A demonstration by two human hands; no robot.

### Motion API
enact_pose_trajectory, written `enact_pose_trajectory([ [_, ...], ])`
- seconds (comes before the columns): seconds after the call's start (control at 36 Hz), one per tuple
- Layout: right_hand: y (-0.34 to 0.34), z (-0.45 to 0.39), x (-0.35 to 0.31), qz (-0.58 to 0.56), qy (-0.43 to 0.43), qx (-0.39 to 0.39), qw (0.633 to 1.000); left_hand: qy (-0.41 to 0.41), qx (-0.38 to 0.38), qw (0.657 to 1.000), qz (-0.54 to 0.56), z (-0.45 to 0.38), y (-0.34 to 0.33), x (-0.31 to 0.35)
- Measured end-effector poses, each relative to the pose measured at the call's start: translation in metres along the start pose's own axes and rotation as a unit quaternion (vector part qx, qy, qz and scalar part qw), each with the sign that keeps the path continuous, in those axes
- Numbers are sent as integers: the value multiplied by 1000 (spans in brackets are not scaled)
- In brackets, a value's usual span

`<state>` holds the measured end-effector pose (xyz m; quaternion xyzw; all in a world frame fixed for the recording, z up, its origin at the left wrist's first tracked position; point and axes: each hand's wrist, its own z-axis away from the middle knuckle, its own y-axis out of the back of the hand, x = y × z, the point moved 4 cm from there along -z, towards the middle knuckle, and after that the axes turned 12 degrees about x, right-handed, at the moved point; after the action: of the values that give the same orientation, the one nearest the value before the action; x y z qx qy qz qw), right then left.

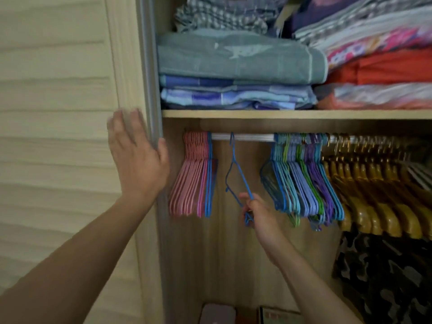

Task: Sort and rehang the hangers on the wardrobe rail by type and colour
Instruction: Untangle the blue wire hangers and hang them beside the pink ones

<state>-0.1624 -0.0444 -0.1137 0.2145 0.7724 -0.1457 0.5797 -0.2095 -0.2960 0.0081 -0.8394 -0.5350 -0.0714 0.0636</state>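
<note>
The right hand (256, 212) pinches the lower corner of a blue hanger (236, 174) hooked on the rail (243, 137), its body hanging downward, tilted right. The left hand (138, 155) rests flat, fingers straight, on the door edge (149, 90).

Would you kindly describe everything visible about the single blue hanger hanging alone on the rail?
The blue hanger is thin, apparently coated wire, with a hook and notched shoulders. Its hook sits over the pale rail in the bare stretch between the pink hangers on the left and the mixed blue, green and purple hangers on the right, touching neither bunch. It hangs tilted and turned, with the right hand pinching its lower end.
</note>
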Motion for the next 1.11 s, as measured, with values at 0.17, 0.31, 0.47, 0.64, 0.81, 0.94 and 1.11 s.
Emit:
enact_pose_trajectory([
  [0.17, -32, -66, -3, 26, 29, 41, 998, 9, 25, 1000, -15, 5, -27, -17],
  [0.31, -50, -91, 27, 81, 20, 26, 996, 8, 38, 999, -13, 8, -29, -19],
  [0.47, -76, -74, 34, 136, 85, -7, 987, 9, 50, 998, -21, 8, -31, -20],
  [0.64, -104, -83, 55, 163, 136, -25, 977, 10, 45, 998, -30, 8, -31, -19],
  [0.81, -105, -76, 58, 210, 151, -50, 965, 9, 43, 998, -34, 8, -33, -19],
  [0.94, -75, -46, 32, 229, 177, -67, 955, 1, 34, 998, -51, 10, -33, -17],
  [1.11, 16, -39, 17, 513, 371, 119, 765, 12, 39, 998, -52, 13, -33, -12],
])
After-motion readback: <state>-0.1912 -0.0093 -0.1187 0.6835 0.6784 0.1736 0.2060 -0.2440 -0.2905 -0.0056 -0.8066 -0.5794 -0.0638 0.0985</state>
